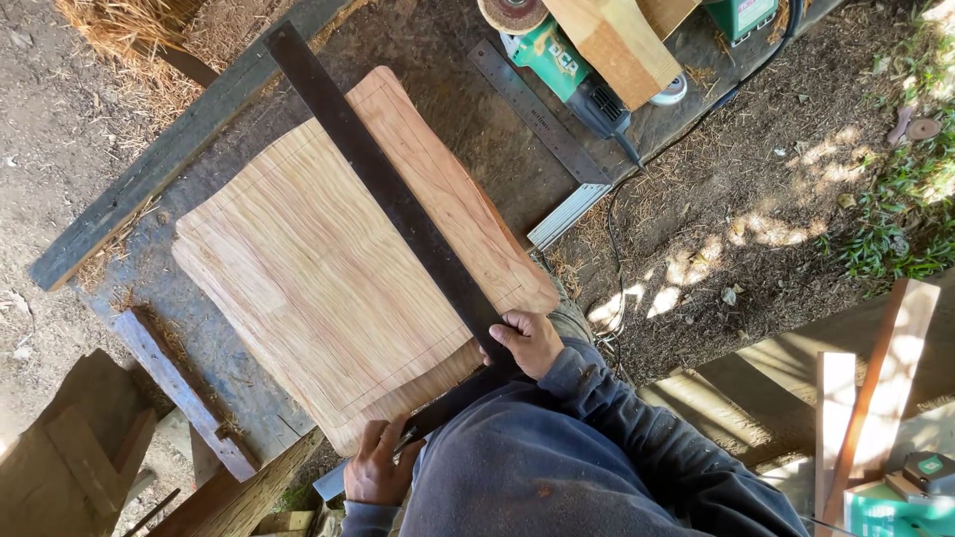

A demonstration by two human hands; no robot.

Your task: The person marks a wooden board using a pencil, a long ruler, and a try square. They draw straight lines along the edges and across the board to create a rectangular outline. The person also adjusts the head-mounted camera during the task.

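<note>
Outdoors, both hands pin a dark steel square [398, 199] across a grained slab [308, 278].

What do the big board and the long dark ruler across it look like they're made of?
The board looks like bare, unfinished wood: pale reddish-tan with wavy grain lines and thin pencil lines near its edges. The ruler looks like metal, probably steel, dark and dull, thin, flat and straight-edged. The right hand presses on it; the left hand is at its near end.
</note>
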